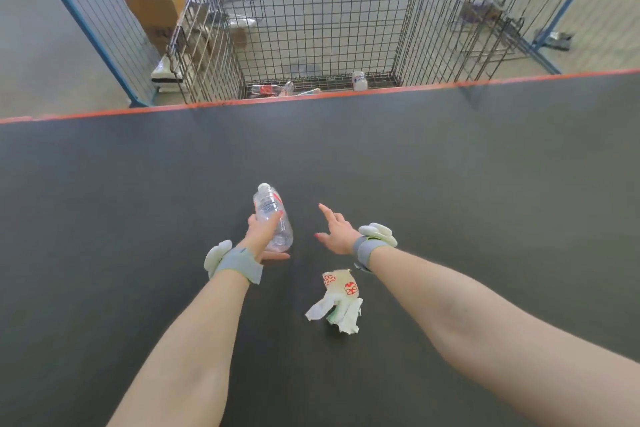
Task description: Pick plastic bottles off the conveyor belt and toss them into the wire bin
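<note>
My left hand (261, 236) is shut on a clear plastic bottle (273, 215) with a white cap, held cap-forward over the dark conveyor belt (450, 184). To its right, my right hand (336, 230) is open with fingers spread, holding nothing. Both wrists wear grey bands. The wire bin (408, 17) stands beyond the belt's far orange edge. Its floor holds a few bottles, among them a crushed one (273, 88) at the near left and a white-labelled one (359, 80) at the near right.
A crumpled white paper scrap with red marks (337, 302) lies on the belt under my right wrist. Cardboard boxes (156, 7) sit left of the bin behind a blue-framed wire fence (90, 24). More wire racks (498, 21) stand at the right.
</note>
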